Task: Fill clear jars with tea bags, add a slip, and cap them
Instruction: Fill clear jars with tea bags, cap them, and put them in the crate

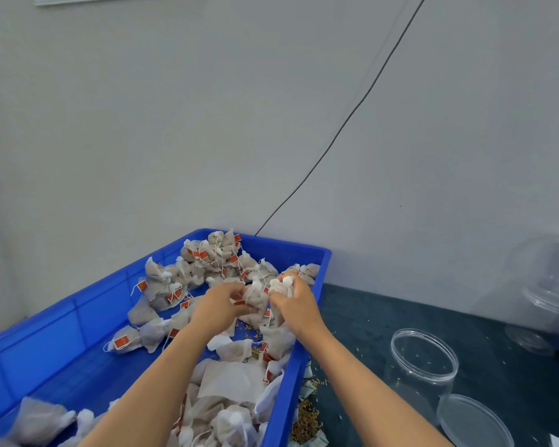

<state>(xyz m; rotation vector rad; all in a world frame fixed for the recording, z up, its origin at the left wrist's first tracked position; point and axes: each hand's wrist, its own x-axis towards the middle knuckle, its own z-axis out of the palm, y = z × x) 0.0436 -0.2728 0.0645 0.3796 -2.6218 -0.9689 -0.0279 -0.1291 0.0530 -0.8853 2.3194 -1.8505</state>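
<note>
While both bare forearms reach forward from the bottom edge over the blue crate [307, 375], the two hands meet near its far right corner. The left hand [218, 304] has its back to the camera, wrist bent slightly right, and its fingers curl round a tea bag [255, 298] held between the two hands. The right hand [296, 303] also shows its back, knuckles raised, with the fingers closed round a small bunch of tea bags [279, 287] whose white gathered tops stick out above the fist; how many are in that bunch cannot be told. The hands are just beside each other, nearly touching at the fingertips.

One crate is in view, standing on a dark table [384, 314] against a pale wall. Loose tea bags [207, 256] with red tags lie heaped in it, far too many and too overlapped to count: one cluster at the far end, a scatter in the middle, another heap at the near end under the forearms. Loose grains [305, 421] lie on the table beside the crate's right wall.

To the right, well apart from the hands, stands one clear jar [423, 359], upright, open and without tea bags, with only a few specks inside. One clear lid [475, 421] lies flat just in front of it. Further right is a blurred stack of clear jars [549, 298], number unclear. One dark cable [346, 121] runs diagonally down the wall to behind the crate.
</note>
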